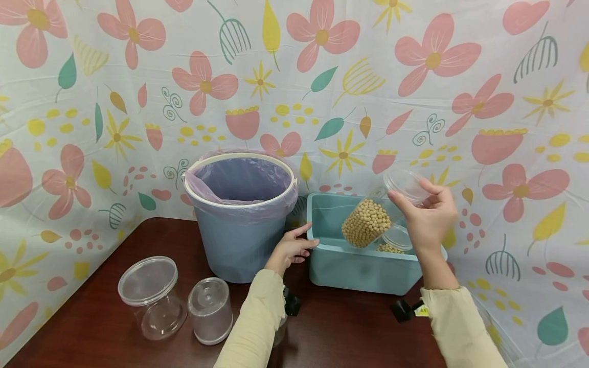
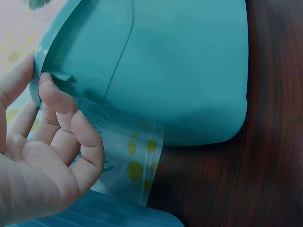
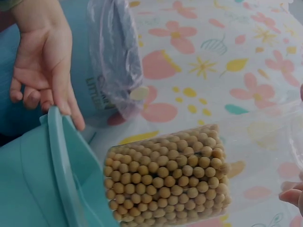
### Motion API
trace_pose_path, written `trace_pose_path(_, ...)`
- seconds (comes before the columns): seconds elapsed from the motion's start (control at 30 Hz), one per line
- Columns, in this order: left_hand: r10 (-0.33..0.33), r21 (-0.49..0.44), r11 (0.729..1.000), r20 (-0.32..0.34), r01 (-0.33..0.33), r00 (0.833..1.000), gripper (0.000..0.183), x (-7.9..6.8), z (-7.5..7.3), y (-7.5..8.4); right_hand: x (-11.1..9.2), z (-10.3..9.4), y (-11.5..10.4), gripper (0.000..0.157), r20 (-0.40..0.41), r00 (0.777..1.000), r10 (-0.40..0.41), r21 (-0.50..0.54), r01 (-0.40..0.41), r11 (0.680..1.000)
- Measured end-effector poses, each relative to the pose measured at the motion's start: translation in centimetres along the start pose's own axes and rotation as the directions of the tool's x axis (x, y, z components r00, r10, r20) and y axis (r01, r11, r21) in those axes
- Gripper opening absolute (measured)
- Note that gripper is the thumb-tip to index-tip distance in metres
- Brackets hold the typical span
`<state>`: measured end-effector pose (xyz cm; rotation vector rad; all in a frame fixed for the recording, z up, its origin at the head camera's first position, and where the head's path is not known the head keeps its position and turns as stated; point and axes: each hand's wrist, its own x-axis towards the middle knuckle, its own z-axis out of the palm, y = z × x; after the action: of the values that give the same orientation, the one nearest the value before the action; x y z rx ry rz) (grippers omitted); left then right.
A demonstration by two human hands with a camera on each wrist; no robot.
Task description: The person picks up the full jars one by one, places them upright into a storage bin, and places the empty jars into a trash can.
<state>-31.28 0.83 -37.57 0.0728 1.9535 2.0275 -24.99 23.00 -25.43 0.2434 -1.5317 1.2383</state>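
We see clear jar of round tan pellets (image 1: 366, 223) tilted above teal bin (image 1: 361, 273), right of frame centre. Right hand (image 1: 430, 212) grips jar's upper end; left hand (image 1: 292, 248) pinches bin's rim. Blue bucket (image 1: 239, 245) near centre, clear tubs (image 1: 210, 313) lower left.

Blue bucket (image 1: 239, 245) on dark red-brown table (image 1: 349, 327), lined with thin purple bag (image 1: 269, 212), pale rim ring over it. Left-front of it: wide clear jar (image 1: 154, 304), smaller jar (image 1: 210, 312) just beside. Third clear item (image 1: 280, 333) mostly hidden. Floral sheet (image 1: 368, 30) behind.
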Motion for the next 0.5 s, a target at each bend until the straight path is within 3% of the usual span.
trace_pose_path(0.2, 0.001, -0.001, 1.0, 0.008, -0.001, 1.0, 0.059, 0.0, 0.0, -0.1, -0.3, 0.7, 0.4, 0.046, -0.065, 0.998, 0.023, -0.014, -0.024, 1.0)
trace_pose_path(0.5, -0.007, -0.015, 1.0, 0.008, 0.007, 1.0, 0.059, 0.1, -0.1, 0.0, -1.7, 1.2, 3.1, 0.047, -0.002, 1.0, -0.028, -0.027, 0.028, 0.999)
